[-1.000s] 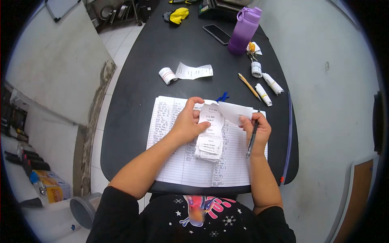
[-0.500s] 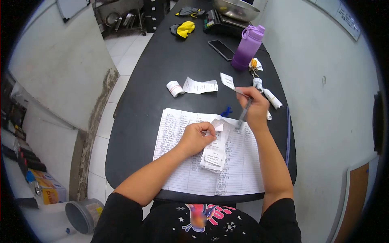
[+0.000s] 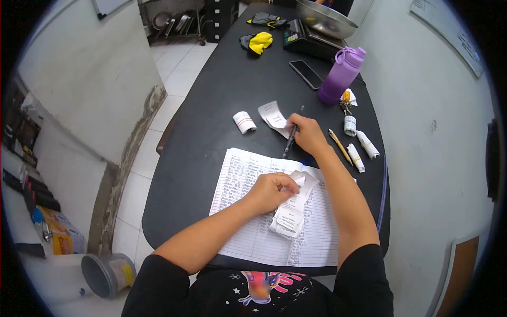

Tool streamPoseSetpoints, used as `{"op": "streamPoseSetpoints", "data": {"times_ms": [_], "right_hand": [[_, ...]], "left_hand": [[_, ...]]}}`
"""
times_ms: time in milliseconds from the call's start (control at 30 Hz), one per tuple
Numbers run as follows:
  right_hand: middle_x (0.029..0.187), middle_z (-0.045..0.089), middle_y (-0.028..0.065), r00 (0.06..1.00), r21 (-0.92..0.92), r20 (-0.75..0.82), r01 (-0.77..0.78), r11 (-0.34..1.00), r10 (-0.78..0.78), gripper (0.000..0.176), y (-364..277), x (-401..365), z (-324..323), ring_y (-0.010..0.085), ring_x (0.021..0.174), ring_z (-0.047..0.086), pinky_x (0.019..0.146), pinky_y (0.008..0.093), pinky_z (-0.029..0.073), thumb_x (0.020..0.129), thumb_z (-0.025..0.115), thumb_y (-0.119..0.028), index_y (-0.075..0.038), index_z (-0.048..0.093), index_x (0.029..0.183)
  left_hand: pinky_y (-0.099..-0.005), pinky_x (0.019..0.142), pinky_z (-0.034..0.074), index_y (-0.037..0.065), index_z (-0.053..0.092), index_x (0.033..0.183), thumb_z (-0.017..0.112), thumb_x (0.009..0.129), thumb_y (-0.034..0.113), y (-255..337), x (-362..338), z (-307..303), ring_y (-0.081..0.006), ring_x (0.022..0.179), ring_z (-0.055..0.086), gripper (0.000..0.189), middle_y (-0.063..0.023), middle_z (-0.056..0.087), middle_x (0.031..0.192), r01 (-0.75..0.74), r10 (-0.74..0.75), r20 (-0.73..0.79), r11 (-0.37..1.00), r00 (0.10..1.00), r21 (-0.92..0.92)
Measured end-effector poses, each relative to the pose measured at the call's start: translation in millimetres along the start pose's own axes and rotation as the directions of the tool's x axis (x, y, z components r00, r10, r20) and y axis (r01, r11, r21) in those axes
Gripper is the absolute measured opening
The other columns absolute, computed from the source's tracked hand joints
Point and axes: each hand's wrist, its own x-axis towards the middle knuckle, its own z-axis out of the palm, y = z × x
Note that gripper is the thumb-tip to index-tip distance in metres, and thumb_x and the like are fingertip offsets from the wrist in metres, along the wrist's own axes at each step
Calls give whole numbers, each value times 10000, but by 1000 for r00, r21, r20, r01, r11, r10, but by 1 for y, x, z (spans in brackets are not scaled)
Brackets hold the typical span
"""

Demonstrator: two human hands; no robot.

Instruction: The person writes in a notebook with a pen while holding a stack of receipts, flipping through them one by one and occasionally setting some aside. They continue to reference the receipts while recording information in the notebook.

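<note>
An open lined notebook [image 3: 248, 190] with handwriting lies at the table's near edge. My left hand [image 3: 272, 193] is closed on a stack of paper slips [image 3: 289, 217] over the notebook's middle. Above the notebook, my right hand [image 3: 306, 132] holds a dark pen [image 3: 290, 141] pointing down. Its fingers also touch the edge of a curled paper slip [image 3: 273, 115] on the black table. Left of that slip stands a small paper roll [image 3: 244, 122].
Rolled papers [image 3: 368, 144], a yellowish pen [image 3: 340, 147] and keys [image 3: 345, 104] lie at right. Farther back are a purple bottle [image 3: 342, 75], a phone [image 3: 306, 74], gloves [image 3: 260, 43] and a scale [image 3: 311, 41] bearing a metal bowl [image 3: 327, 21]. A wall [image 3: 433, 158] borders the right side.
My right hand has moved left with the pen to the slip beside the paper roll. The small slip it held up no longer shows there. The view has shifted slightly.
</note>
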Motion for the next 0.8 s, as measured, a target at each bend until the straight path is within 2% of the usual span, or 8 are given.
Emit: {"op": "streamPoseSetpoints", "data": {"times_ms": [100,233,333,433,533,667,700,800], "right_hand": [[813,658,156,995,36,-55,-81,996,83,160,-8,-17,-16,281,725,654,643,326,486,764,589,27,-28,606,912],[782,638,176,981,135,-166,-74,988,97,165,-15,-15,-32,377,776,622,665,443,476,781,661,-141,-74,598,918],[826,649,174,996,-42,-79,-32,999,29,209,-11,-5,-26,371,800,625,673,428,475,801,675,-211,-81,608,950],[855,654,183,982,-99,114,-138,985,149,253,-23,-2,-29,369,818,630,677,423,472,826,677,-287,-90,611,971],[851,653,196,976,128,-14,-214,968,217,280,-23,-6,-37,378,812,627,683,425,471,841,675,-321,-90,612,985],[821,656,157,916,284,-176,-304,909,361,282,-33,-37,-69,260,763,655,660,392,484,870,653,-337,-73,600,955],[866,674,114,919,382,-187,-256,888,346,252,-29,-50,-71,149,739,632,595,319,480,880,657,-285,-55,562,917],[884,646,82,864,809,20,-309,500,503,243,-70,-92,-88,93,726,579,560,214,445,838,707,-151,-76,477,860]], "left_hand": [[-206,683,482,23,714,875,664,802,-24,10,-2,-2,-70,780,599,100,-30,665,906,27,-28,0,997,1000,75],[-197,606,438,35,723,871,670,802,-11,0,0,3,-43,667,520,98,-5,649,869,43,-42,-46,998,998,34],[-193,603,440,47,730,894,673,801,-10,8,-2,2,-38,667,525,124,-9,665,901,90,-88,-45,995,995,41],[-222,732,518,9,667,1078,640,790,-74,12,-2,0,-90,860,629,301,-75,668,1019,151,-151,21,988,988,-42],[-255,838,524,-16,535,1257,608,778,-120,22,-2,-3,-137,990,620,496,-126,619,1143,123,-110,93,983,990,-140],[-275,911,504,-2,429,1351,606,767,-125,30,-6,-4,-170,1090,582,623,-142,571,1223,34,-10,107,974,994,-225],[-281,928,499,3,404,1370,605,764,-126,30,-6,-4,-179,1112,573,651,-144,560,1237,26,4,110,964,994,-266],[-305,955,493,7,388,1379,591,758,-133,43,-10,-5,-199,1142,557,668,-145,532,1269,36,-10,114,971,993,-235]]}}
